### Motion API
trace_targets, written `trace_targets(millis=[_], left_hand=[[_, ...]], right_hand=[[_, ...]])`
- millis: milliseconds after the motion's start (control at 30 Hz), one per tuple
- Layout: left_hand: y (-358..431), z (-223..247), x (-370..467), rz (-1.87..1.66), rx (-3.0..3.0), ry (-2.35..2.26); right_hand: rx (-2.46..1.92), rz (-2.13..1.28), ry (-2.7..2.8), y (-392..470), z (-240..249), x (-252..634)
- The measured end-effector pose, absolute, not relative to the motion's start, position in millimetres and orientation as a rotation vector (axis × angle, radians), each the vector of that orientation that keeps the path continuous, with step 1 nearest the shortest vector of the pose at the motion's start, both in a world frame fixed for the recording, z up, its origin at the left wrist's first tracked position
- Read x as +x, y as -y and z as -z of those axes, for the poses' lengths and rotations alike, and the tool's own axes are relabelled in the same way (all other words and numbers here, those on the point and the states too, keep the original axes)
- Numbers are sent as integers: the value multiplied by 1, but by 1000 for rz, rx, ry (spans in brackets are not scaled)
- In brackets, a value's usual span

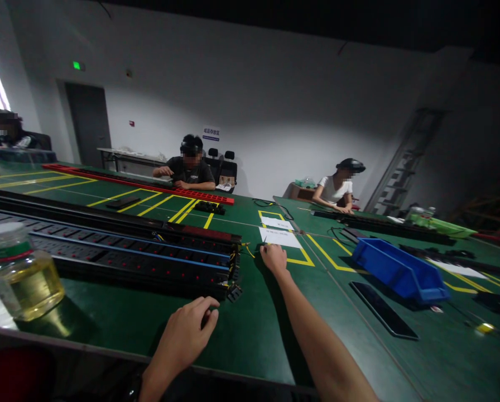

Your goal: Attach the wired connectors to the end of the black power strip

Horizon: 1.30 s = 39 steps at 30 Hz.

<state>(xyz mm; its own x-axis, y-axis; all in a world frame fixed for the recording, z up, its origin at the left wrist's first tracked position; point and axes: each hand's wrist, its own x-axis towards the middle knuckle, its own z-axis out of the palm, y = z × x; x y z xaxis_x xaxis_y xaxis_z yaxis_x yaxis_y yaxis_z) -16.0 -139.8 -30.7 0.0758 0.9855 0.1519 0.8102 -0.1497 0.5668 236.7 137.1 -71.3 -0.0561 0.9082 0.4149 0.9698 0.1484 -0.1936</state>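
Observation:
My left hand (185, 330) is just above the near edge of the green table, with loosely bent fingers, the thumb apart and nothing visible in it. Just beyond its fingertips is the end of a long black slotted strip assembly (149, 268), with blue lines along it, red dots and wires at its end. Stretched forward, my right hand (274, 258) has its fingers closed by the near edge of a white paper sheet (281, 237). A small dark pointed thing shows at its fingertips, too small to name. Yellow wires (246, 249) lie left of that hand.
At left stands a bottle of yellow liquid (26, 279). On the right are a blue bin (400, 271) and a phone-like dark slab (384, 310). Across the green table (250, 346), a red frame (149, 185) lies before one co-worker (193, 167); another person (336, 187) sits farther right.

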Motion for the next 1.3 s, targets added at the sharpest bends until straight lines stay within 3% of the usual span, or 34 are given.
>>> trace_targets(millis=[267, 533, 1067, 1300], left_hand=[[141, 32, -15, -689, 2036, -1820], [139, 31, -16, -698, 2027, -1819], [140, 30, -16, -689, 2015, -1816], [140, 31, -16, -680, 2021, -1824]], right_hand=[[-1917, 104, 1860, -143, 65, 217], [-1562, -66, 1915, -150, 79, 207], [-1352, -345, 1878, -145, 87, 195], [-1520, -177, 1901, -133, 76, 178]])
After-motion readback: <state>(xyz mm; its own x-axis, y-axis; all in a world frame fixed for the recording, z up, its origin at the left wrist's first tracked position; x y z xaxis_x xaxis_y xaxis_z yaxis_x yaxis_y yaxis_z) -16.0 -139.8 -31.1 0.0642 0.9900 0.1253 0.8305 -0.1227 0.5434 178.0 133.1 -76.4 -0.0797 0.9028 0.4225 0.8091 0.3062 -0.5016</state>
